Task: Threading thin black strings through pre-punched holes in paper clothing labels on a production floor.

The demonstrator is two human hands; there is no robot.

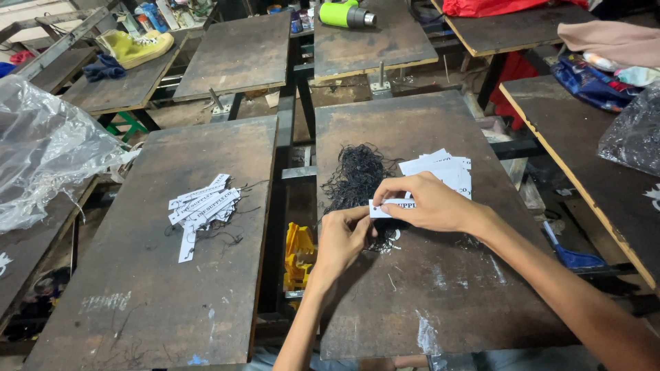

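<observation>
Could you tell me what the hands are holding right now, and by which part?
The right hand pinches a white paper tag by its right part; the left hand meets its left end.

Your bare left hand (342, 237) was curled tight, fingertips pinched together, forearm coming straight up from below. Your bare right hand (430, 203) reached in from the right, fingers pinched too, almost touching it.

Two boards side by side. On right board (440, 288): thread tangle (357, 175) at centre, tag stack (443, 168) just right of it, both hands in front. On left board (158, 275): strung tags pile (203, 206). Plastic sheet (41, 151) far left. Heat gun (347, 14) on board behind.
</observation>
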